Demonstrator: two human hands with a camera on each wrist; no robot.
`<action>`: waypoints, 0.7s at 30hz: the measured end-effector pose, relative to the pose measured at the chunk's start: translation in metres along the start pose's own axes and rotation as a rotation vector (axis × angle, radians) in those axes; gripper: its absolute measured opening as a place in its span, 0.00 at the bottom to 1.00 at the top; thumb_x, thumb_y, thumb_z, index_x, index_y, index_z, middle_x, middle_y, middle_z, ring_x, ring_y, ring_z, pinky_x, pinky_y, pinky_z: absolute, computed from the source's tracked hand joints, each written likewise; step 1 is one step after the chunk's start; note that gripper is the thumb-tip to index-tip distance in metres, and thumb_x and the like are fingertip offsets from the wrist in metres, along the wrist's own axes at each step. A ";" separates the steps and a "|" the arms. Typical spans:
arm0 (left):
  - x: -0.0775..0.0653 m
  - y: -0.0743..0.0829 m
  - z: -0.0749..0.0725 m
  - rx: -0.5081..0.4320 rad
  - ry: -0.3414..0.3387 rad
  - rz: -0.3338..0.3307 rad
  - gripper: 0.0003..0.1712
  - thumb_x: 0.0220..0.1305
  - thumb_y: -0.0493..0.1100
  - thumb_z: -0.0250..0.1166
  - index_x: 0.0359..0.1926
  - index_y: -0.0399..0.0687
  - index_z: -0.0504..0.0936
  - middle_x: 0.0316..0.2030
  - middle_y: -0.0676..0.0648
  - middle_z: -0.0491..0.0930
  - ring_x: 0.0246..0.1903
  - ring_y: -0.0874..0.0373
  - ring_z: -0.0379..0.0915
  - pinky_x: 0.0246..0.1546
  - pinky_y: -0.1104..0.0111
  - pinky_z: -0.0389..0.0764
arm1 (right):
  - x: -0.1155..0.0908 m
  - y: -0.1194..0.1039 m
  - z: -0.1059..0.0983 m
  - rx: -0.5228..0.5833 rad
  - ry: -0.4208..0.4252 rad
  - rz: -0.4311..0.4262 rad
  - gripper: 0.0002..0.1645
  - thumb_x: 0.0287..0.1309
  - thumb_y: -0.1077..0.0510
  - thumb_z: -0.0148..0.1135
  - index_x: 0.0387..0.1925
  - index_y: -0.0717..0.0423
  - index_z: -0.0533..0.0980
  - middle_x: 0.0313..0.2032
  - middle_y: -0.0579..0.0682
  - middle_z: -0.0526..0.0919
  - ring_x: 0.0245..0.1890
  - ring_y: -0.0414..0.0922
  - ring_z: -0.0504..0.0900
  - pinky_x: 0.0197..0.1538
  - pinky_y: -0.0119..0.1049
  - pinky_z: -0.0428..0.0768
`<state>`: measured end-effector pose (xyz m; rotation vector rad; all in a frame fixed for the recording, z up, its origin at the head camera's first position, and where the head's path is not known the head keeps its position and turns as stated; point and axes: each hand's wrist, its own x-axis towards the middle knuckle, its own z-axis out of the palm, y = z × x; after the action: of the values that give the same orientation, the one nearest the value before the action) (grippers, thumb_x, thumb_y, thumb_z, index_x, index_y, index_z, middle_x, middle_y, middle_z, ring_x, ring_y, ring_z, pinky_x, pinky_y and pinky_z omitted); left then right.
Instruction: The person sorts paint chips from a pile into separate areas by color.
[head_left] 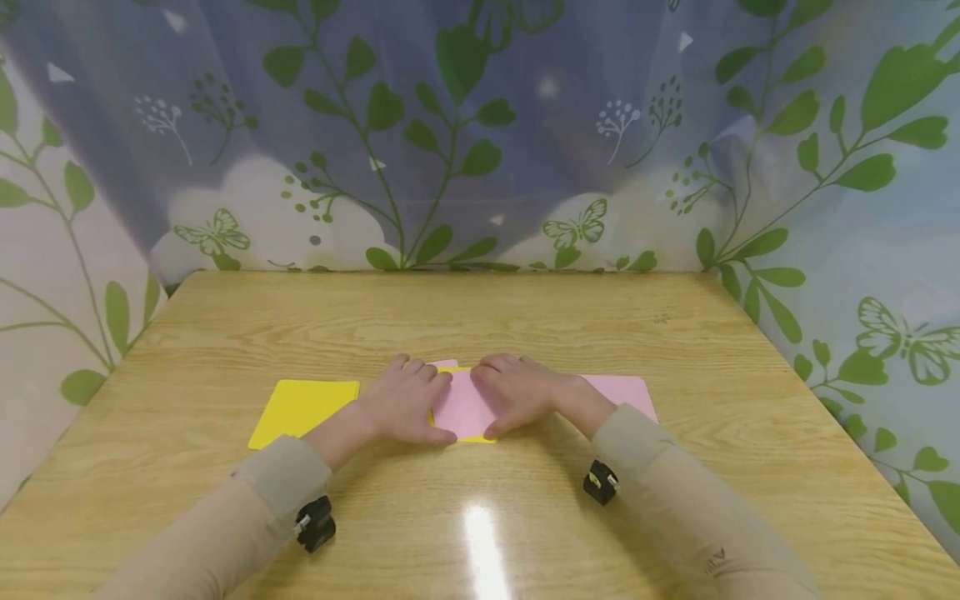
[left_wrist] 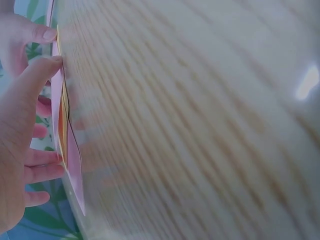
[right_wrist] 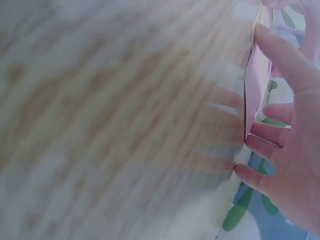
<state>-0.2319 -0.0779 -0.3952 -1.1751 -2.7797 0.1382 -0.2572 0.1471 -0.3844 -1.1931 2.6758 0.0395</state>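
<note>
Blue cloth with green leaves and butterflies, that's the curtain (head_left: pixel 547 150), and it fills the whole upper frame and both sides! Below it, the wood-grain table (head_left: pixel 375 533) stretches across the lower frame. In come two beige arms: the right sleeve (head_left: pixel 697 500) from the lower right, the left sleeve (head_left: pixel 202 525) from the lower left. And here's the action, dead centre: the left hand (head_left: pixel 408 402) and the right hand (head_left: pixel 525 387) hold a stack of sheets (head_left: pixel 463 407) between them, each one half closed, thumb on the near edge, fingers bent toward the far side. Left of centre lies a yellow pile (head_left: pixel 300 408), partly behind the left wrist. Back to that middle stack: pink on top, yellow peeping out along its edges, and the left wrist view picks out pink, yellow and orange layers, slightly parted, at the left of its frame. Right of centre, a pink sheet (head_left: pixel 624 392) shows past the right wrist. Smaller now: a black device (head_left: pixel 317 525) at the left cuff, another black one (head_left: pixel 602 483) at the right. Tiniest, a pink corner (head_left: pixel 444 364) pokes out just behind the left fingers!
</note>
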 end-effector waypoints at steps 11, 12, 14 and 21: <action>0.001 -0.001 0.003 0.006 -0.054 0.002 0.48 0.48 0.77 0.51 0.57 0.45 0.70 0.45 0.46 0.75 0.48 0.48 0.68 0.52 0.53 0.63 | -0.001 -0.001 -0.002 0.000 -0.013 0.009 0.54 0.45 0.31 0.62 0.66 0.58 0.58 0.65 0.57 0.60 0.65 0.54 0.57 0.60 0.52 0.63; 0.001 -0.002 0.004 0.008 -0.054 0.005 0.47 0.48 0.77 0.51 0.57 0.45 0.70 0.45 0.46 0.75 0.48 0.48 0.68 0.52 0.53 0.62 | -0.001 -0.001 -0.002 -0.003 -0.013 0.011 0.54 0.45 0.31 0.62 0.66 0.57 0.58 0.65 0.57 0.60 0.65 0.54 0.57 0.60 0.52 0.63; 0.001 -0.002 0.004 0.008 -0.046 0.013 0.45 0.49 0.76 0.52 0.55 0.46 0.71 0.44 0.46 0.75 0.47 0.48 0.68 0.52 0.53 0.62 | -0.001 -0.002 -0.003 -0.002 -0.012 0.014 0.54 0.45 0.31 0.62 0.66 0.58 0.58 0.65 0.57 0.60 0.65 0.54 0.58 0.60 0.52 0.63; 0.000 0.001 0.001 0.006 -0.042 0.025 0.39 0.50 0.73 0.53 0.49 0.46 0.72 0.37 0.47 0.75 0.42 0.49 0.69 0.52 0.53 0.62 | -0.001 -0.002 -0.003 0.014 -0.020 0.026 0.54 0.45 0.31 0.62 0.66 0.57 0.58 0.65 0.57 0.60 0.65 0.53 0.57 0.60 0.52 0.62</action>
<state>-0.2311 -0.0771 -0.3968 -1.2202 -2.7994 0.1749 -0.2553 0.1464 -0.3815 -1.1482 2.6703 0.0369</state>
